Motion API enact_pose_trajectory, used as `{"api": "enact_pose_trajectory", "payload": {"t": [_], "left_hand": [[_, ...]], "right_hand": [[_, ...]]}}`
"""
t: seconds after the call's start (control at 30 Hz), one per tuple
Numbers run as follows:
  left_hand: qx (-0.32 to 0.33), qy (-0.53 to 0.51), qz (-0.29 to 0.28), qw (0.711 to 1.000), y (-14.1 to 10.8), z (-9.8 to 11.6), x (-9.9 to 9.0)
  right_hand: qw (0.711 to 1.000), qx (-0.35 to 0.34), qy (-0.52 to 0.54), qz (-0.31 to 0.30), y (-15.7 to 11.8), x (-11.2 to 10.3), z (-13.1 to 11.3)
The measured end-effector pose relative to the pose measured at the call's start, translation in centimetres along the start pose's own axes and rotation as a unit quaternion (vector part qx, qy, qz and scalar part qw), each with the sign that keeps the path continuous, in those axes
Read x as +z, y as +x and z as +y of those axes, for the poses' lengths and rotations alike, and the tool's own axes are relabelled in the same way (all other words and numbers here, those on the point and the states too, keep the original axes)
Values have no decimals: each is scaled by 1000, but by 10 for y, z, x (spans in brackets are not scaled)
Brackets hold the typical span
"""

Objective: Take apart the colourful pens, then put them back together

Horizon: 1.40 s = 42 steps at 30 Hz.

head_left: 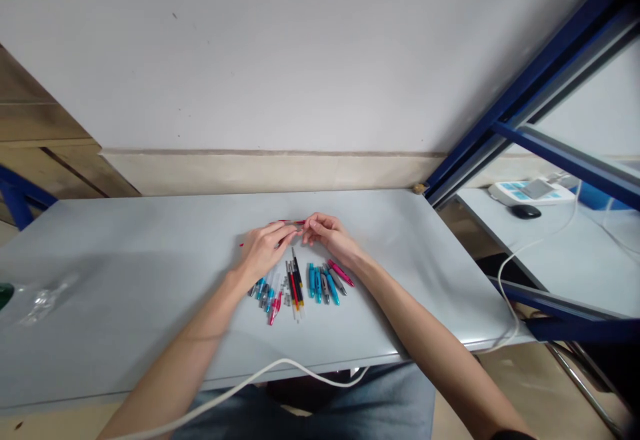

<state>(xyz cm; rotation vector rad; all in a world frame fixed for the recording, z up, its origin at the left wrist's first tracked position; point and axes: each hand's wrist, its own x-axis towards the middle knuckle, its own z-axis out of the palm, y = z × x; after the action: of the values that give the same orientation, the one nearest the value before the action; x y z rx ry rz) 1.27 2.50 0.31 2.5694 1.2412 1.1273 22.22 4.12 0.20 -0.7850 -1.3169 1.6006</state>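
- The left hand [263, 247] is over the middle of the table [165, 293], palm down, fingers bent and their tips drawn in close to the right hand's.
- The right hand [327, 232] comes in from the other side, its thumb and fingers curled together; the two sets of fingertips nearly meet.
- I cannot tell what, if anything, either hand pinches, as the piece between them is too small and partly covered.
- A thin red stick [295, 222] shows just behind the fingertips, partly hidden; whether it is held or lying on the table is unclear.
- Nearer the person, below the left hand, lie clear pen tubes [271, 293] with blue, grey and pink ends, some partly covered by that hand.
- Beside them are small clear pieces [287, 290], then a row of ink refills [294, 285], black and red.
- To the right of the refills, blue, grey and pink pen barrels [325, 285] lie side by side, near the right wrist.
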Motion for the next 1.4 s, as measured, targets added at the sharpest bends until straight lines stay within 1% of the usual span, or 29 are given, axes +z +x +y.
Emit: {"api": "enact_pose_trajectory", "payload": {"t": [0.07,0.13,0.17,0.23,0.27,0.33,0.37,0.43,0.53,0.6,0.67,0.73,0.8,0.87,0.93,0.97,1.03,1.1,1.23,1.3,1.4], "left_hand": [[-1,8,0,1000,0,-2,0],[-1,20,0,1000,0,-3,-1],[1,26,0,1000,0,-3,-2],[7,38,-1,999,0,-3,-2],[12,43,-1,999,0,-3,-2],[20,50,3,999,-1,-2,-2],[22,50,5,998,-1,-2,-1],[22,46,5,999,-2,-2,0],[14,32,4,999,-2,-5,-1],[8,24,8,1000,-2,-8,-1],[6,22,12,1000,-2,-10,-1],[8,25,12,1000,-2,-11,0],[7,24,8,1000,-3,-11,1],[-3,16,2,1000,-3,-12,1],[-20,11,-4,1000,-4,-14,0],[-31,13,-5,999,-4,-15,-1],[-50,24,-10,998,-3,-17,-3],[-55,35,-19,998,-3,-18,-4],[-36,35,-35,998,-2,-19,-2],[-30,29,-33,999,-3,-20,0],[-29,23,-29,999,-3,-20,1]], "right_hand": [[995,-28,-50,76,-12,1,-2],[972,-58,-136,180,-36,0,-4],[961,-56,-181,202,-51,-1,-4],[941,-29,-275,196,-82,-3,-5],[926,-19,-322,195,-96,-4,-5],[898,-24,-399,182,-116,-5,-5],[887,-25,-425,177,-121,-4,-6],[870,-28,-462,170,-124,-2,-7],[848,-29,-504,160,-117,0,-10],[840,-33,-521,146,-112,0,-12],[845,-30,-515,138,-105,-4,-15],[863,-25,-483,145,-94,-10,-19],[886,-25,-436,153,-76,-17,-24],[909,-32,-399,119,-51,-23,-28],[926,-52,-364,87,-26,-26,-29],[932,-68,-347,82,-16,-27,-28],[937,-103,-319,95,-2,-28,-22],[935,-125,-309,119,3,-28,-13],[928,-140,-310,150,0,-30,-3],[929,-141,-306,151,-1,-30,-2],[936,-137,-300,123,-1,-29,-3]]}}
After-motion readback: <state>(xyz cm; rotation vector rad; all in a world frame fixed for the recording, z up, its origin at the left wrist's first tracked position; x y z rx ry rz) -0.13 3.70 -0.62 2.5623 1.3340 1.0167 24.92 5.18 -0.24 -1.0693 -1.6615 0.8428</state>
